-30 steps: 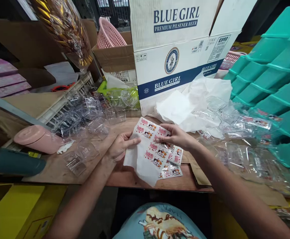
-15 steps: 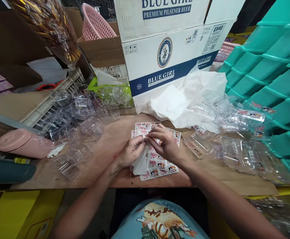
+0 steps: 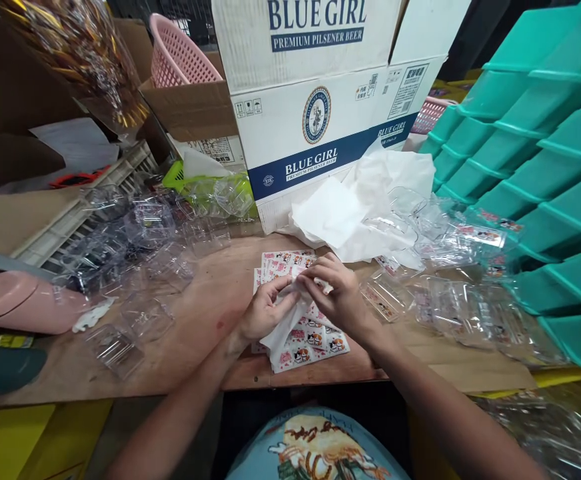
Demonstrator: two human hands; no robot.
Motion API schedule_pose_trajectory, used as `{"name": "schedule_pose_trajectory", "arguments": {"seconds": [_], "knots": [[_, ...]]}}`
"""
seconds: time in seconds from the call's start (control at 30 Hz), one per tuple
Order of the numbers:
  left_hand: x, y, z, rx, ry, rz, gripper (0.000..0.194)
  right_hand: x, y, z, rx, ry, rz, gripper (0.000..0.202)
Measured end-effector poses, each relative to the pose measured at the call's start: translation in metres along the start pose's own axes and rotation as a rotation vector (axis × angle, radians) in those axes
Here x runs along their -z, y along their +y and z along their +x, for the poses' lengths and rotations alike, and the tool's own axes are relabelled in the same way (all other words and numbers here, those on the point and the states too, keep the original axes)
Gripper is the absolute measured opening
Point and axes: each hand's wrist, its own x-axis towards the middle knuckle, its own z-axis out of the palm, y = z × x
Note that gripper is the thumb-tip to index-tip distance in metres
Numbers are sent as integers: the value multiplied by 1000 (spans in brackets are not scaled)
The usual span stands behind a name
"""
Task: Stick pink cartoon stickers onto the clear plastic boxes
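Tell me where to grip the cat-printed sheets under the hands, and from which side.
Probably pinch the printed sheets at their near right corner, from the near right: they lie roughly flat and fanned, that corner clear of the left hand and right hand.

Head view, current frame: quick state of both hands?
Left hand: closed, pinching white paper above the sticker sheets.
Right hand: closed, fingertips pinched on the same paper beside the left.

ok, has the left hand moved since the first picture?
Yes. Against the lower-left corner of the white BLUE GIRL box, the left hand has shifted right, closer to the right hand.
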Motion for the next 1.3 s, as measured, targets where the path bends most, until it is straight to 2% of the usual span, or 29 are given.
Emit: {"name": "schedule_pose_trajectory", "arguments": {"seconds": [0.1,0.13,0.2,0.3,0.37,0.47,0.57,0.63,0.7,0.73,0.77,0.83,0.9,0.93,0.97,1.03,1.13,1.2,1.3], "knots": [[0,-3,-4,69,3,-76,23,5,15,4,-223,131,163,19],[0,-4,-5,92,6,-109,24,7,18,6,-254,160,188,19],[0,-4,-6,116,19,-156,27,11,16,7,-196,151,146,17],[-4,-3,-4,91,56,-144,28,7,3,3,30,-1,-23,11],[-7,-2,-3,77,80,-134,28,0,-2,-1,58,-18,-46,14],[-7,-4,-4,132,92,-217,33,-1,9,1,-170,161,145,20],[2,-14,-4,222,86,-239,43,15,31,11,-319,362,306,24],[10,-20,0,183,196,-56,47,26,38,17,-325,519,320,25],[15,-21,4,46,401,207,45,32,37,20,-250,611,222,20],[15,-17,6,-11,459,290,40,32,33,19,-167,601,123,16],[13,-12,8,-29,444,296,37,29,29,17,-69,561,13,11],[5,2,10,68,219,69,52,20,21,9,148,432,-196,4],[-6,15,11,218,-34,-297,75,10,16,-2,327,274,-337,14],[-11,18,11,274,-96,-451,80,7,14,-7,392,204,-379,18],[-14,20,11,309,-109,-560,80,4,13,-11,434,159,-403,22],[-18,18,9,312,-57,-621,65,1,10,-15,421,149,-395,22],[-18,6,4,217,66,-440,41,2,4,-9,231,248,-268,13],[-18,0,1,158,150,-276,44,3,1,-3,142,280,-196,10],[-19,1,-6,175,221,-192,41,2,0,0,178,301,-235,11]]}}
